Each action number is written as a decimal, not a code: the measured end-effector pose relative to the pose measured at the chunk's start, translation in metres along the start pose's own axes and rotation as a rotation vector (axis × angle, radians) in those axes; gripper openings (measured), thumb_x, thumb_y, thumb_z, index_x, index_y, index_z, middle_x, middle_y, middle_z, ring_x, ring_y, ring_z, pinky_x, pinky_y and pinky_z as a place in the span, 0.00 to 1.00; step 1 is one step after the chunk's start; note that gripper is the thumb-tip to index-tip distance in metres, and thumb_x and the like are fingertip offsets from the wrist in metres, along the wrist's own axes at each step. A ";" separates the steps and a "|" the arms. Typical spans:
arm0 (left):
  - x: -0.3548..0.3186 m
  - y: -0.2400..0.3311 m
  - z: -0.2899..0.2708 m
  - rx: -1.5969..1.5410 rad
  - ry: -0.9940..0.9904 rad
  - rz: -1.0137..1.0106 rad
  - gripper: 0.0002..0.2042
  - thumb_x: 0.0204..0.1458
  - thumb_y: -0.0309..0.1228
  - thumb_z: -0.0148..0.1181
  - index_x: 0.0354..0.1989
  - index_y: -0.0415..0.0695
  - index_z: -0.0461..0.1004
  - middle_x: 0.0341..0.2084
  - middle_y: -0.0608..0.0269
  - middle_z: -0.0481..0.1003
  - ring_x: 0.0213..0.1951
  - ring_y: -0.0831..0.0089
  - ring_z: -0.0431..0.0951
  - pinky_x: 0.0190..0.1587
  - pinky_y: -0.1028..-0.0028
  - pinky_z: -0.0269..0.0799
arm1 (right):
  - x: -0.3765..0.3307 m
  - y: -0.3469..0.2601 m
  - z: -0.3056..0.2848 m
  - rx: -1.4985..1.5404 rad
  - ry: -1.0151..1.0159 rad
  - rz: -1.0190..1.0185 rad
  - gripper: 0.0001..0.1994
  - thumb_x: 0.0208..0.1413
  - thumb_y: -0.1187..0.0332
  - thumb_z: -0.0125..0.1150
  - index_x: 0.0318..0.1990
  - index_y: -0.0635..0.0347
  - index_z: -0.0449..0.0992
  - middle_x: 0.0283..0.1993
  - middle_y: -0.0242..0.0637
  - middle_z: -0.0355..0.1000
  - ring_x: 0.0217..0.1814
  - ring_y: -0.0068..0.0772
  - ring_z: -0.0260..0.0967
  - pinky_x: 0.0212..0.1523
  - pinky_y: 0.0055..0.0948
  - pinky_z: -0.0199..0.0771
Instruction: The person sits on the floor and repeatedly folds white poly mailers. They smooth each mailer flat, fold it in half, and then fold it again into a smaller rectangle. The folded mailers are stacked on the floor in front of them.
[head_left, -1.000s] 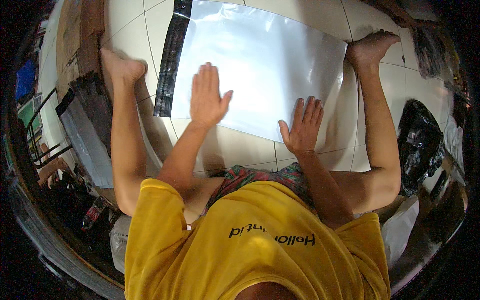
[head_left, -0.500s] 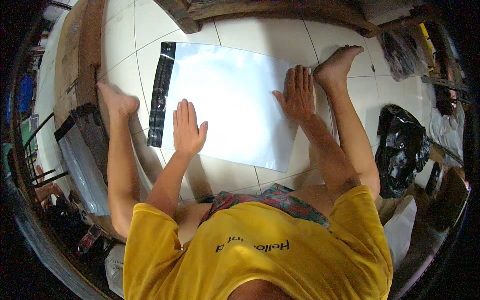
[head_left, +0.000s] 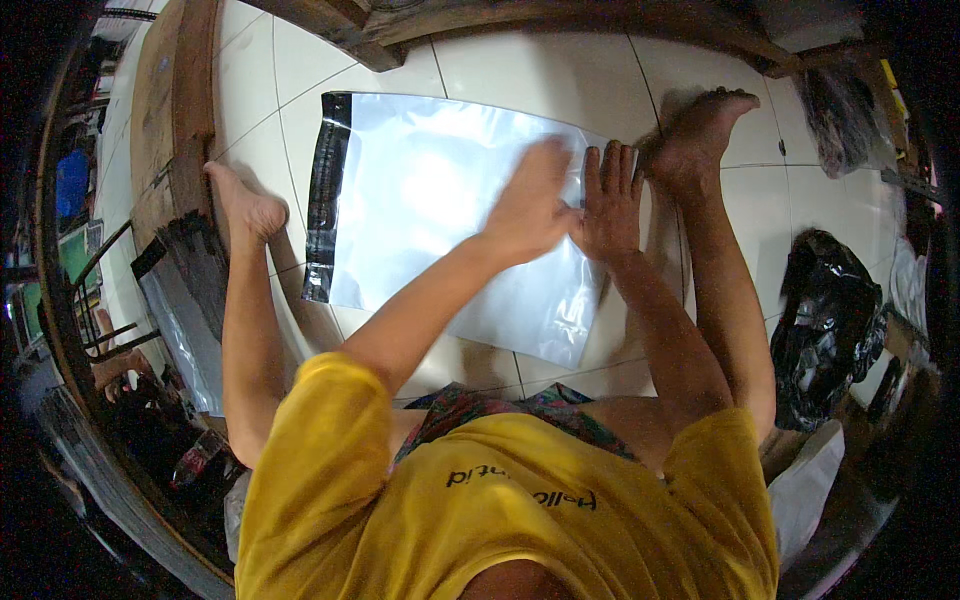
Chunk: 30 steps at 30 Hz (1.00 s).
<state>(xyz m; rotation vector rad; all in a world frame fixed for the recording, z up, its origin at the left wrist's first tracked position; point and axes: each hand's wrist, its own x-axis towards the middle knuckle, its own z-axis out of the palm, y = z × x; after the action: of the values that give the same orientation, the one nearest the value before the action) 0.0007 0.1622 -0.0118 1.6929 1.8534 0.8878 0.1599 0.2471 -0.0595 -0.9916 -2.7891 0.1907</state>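
A white plastic mailer bag [head_left: 420,190] lies flat on the tiled floor between my legs, with a black strip [head_left: 326,200] along its left edge. My left hand [head_left: 528,205] reaches across the right half of the bag, palm down and stretched out, its fingertips smeared by motion. Beside it, my right hand [head_left: 608,205] rests flat on the bag's right edge with its fingers extended. The two hands meet near the right thumb. Neither one grips anything that I can see. Creases show at the bag's lower right corner.
My bare feet and legs flank the bag. A wooden frame [head_left: 390,40] runs along the far side. Brown cardboard [head_left: 175,110] and grey plastic bags [head_left: 185,320] are at the left. A crumpled black plastic bag [head_left: 825,330] sits beyond my right leg, near a clear plastic bundle [head_left: 845,120].
My left hand has swept from the bag's left part over to its right part, next to my right hand. The right hand stays at the right edge, and creases now show there.
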 end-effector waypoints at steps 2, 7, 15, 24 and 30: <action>0.019 0.000 0.031 0.307 -0.072 0.208 0.39 0.55 0.46 0.58 0.70 0.33 0.58 0.71 0.40 0.55 0.74 0.46 0.50 0.75 0.51 0.41 | 0.000 0.002 0.003 -0.043 -0.038 0.028 0.47 0.59 0.37 0.51 0.73 0.69 0.51 0.76 0.68 0.43 0.79 0.73 0.36 0.73 0.72 0.37; 0.018 -0.024 0.021 0.361 -0.117 0.079 0.42 0.59 0.54 0.53 0.72 0.33 0.54 0.72 0.43 0.54 0.75 0.53 0.49 0.77 0.54 0.37 | -0.001 0.005 0.000 -0.074 -0.064 -0.001 0.46 0.61 0.38 0.50 0.73 0.69 0.52 0.76 0.69 0.42 0.79 0.73 0.35 0.73 0.71 0.37; -0.015 -0.158 -0.101 0.765 0.104 -0.235 0.39 0.67 0.55 0.37 0.75 0.35 0.47 0.75 0.45 0.45 0.77 0.56 0.41 0.77 0.58 0.36 | -0.001 -0.002 -0.008 -0.030 -0.048 -0.003 0.47 0.60 0.36 0.52 0.72 0.71 0.54 0.75 0.72 0.43 0.79 0.75 0.35 0.72 0.73 0.37; -0.022 -0.162 -0.128 0.873 0.136 -0.233 0.35 0.69 0.50 0.35 0.75 0.35 0.47 0.75 0.45 0.45 0.77 0.54 0.41 0.77 0.57 0.35 | -0.001 -0.003 -0.013 -0.019 -0.100 0.018 0.45 0.63 0.39 0.49 0.74 0.69 0.50 0.76 0.71 0.39 0.80 0.73 0.31 0.72 0.71 0.37; -0.086 0.021 0.020 0.160 -0.429 0.103 0.35 0.53 0.39 0.62 0.66 0.29 0.62 0.67 0.37 0.61 0.71 0.47 0.57 0.75 0.54 0.46 | -0.001 0.005 -0.003 -0.069 -0.031 -0.029 0.38 0.68 0.44 0.37 0.73 0.68 0.52 0.76 0.70 0.43 0.80 0.72 0.35 0.74 0.69 0.34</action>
<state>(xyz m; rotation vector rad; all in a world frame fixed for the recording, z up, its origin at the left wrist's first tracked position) 0.0400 0.0807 -0.0162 1.9100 1.5901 0.3761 0.1642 0.2506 -0.0580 -0.9713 -2.8537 0.1072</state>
